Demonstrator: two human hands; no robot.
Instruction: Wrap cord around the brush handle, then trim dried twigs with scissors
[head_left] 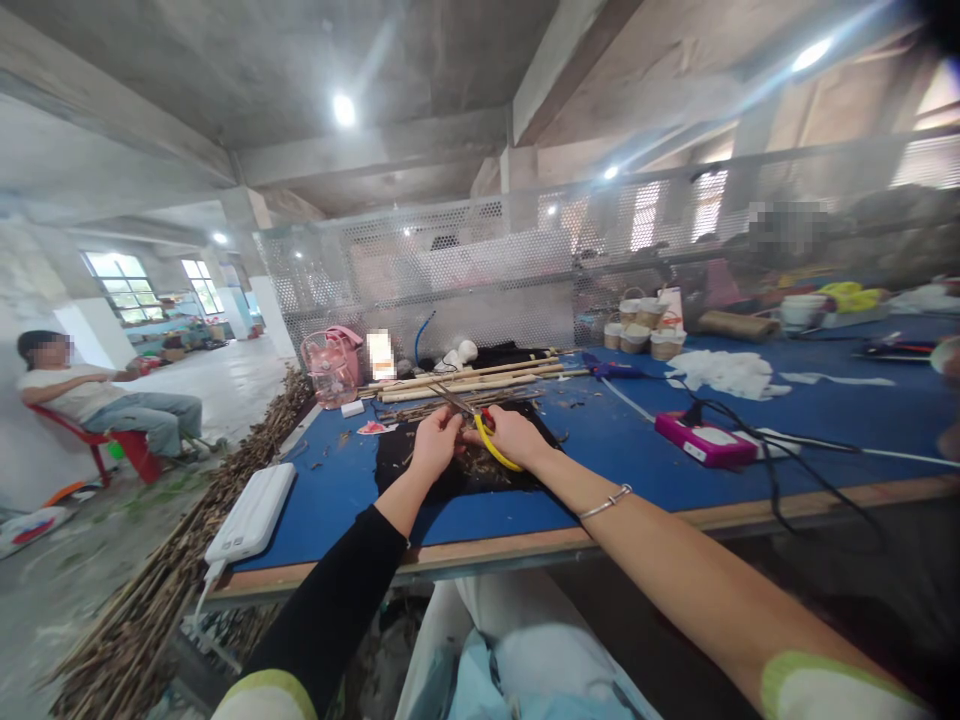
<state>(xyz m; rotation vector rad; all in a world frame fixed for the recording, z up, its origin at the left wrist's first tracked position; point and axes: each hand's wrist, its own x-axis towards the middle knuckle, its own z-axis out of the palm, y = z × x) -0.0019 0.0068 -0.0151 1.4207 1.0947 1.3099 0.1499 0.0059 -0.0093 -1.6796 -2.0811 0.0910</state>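
Note:
My right hand [514, 436] is closed around the yellow handles of a pair of scissors [495, 452], whose blades point up and to the left. Close beside it, my left hand [435, 442] has its fingers pinched together near the blades; what they hold is too small to make out. Both hands are above a black cloth [397, 465] strewn with brown dried plant scraps [487, 466]. Just behind the hands lie thin brown twigs [420, 409] and several longer pale sticks [465, 382].
On the blue table [600, 480] a white power bank [252, 512] lies left, a magenta box [703, 440] with cables right. Farther back are a pink bag [334, 365], a lit phone [381, 355] and white strips [724, 374]. Dried stalks [187, 540] line the left edge; a person [90, 385] sits beyond.

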